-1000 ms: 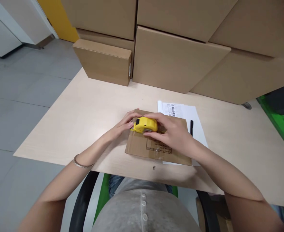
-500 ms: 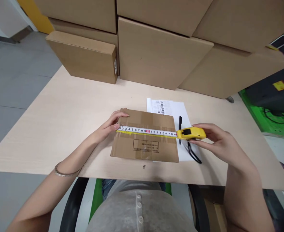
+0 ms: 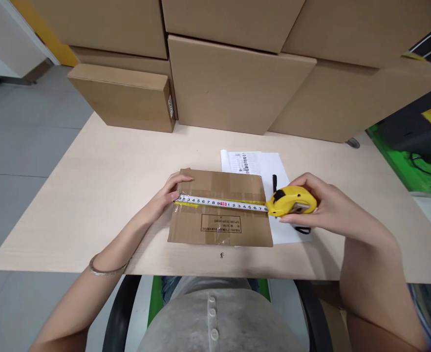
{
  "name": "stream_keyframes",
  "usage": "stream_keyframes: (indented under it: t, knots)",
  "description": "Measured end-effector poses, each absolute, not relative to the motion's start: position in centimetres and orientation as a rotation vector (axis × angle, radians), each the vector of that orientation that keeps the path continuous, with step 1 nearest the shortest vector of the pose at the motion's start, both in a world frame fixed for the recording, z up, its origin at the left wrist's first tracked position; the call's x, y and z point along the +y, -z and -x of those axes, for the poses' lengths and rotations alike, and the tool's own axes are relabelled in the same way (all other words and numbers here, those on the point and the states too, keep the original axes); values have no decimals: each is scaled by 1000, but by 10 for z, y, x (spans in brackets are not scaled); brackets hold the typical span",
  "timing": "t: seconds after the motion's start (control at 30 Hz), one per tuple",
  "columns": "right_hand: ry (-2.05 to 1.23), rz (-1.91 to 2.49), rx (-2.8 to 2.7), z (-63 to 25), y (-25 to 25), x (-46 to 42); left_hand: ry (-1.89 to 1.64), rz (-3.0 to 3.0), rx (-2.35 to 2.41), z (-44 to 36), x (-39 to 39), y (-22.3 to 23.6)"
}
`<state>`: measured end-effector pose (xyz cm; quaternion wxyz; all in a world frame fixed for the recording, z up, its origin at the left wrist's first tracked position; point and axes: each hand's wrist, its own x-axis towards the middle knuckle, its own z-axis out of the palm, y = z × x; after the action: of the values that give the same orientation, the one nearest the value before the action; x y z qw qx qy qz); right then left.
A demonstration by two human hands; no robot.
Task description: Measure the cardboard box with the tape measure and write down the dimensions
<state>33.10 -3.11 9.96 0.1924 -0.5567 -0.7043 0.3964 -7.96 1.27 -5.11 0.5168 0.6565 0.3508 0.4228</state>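
Note:
A small cardboard box (image 3: 221, 186) with clear tape and a printed label frame lies on the table before me. My left hand (image 3: 169, 188) grips its left edge, fingers over the far corner and thumb pressing the end of the tape blade there. Across the top of the box runs the white, numbered blade (image 3: 233, 205), slightly twisted so a yellow edge shows. My right hand (image 3: 314, 200) is closed round the yellow case of the tape measure (image 3: 294, 199), just past the box's right edge and tilted to show its side. A black wrist strap (image 3: 302, 230) hangs below the case.
Printed white sheets (image 3: 270, 164) lie partly under the box, with a black pen (image 3: 274, 182) on them. Large cardboard boxes (image 3: 233, 88) stand stacked along the table's back, and a flatter box (image 3: 123, 102) leans at left. At right are green and dark equipment (image 3: 402, 166).
My right hand has rolled the tape measure case, so its side now faces up. The blade has twisted and shows slightly less length. My left hand keeps its place on the box.

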Motion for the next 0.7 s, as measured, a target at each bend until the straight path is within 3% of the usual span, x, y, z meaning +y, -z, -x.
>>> stream_keyframes:
  t: [0.17,0.4,0.5,0.7]
  knots:
    - [-1133,1398,-2228,-256,-116,-8,-1029,-1572,860,76,12,47]
    - [-614,1022,-2620,-159,-101,-9,-1110,-1410,808,64,2,34]
    - [-721,1141,-2365,-177,-106,-17,-1161,-1299,911,59,0,31]
    - [-866,1647,-1324,-271,-97,-15,-1272,-1107,1124,62,-7,40]
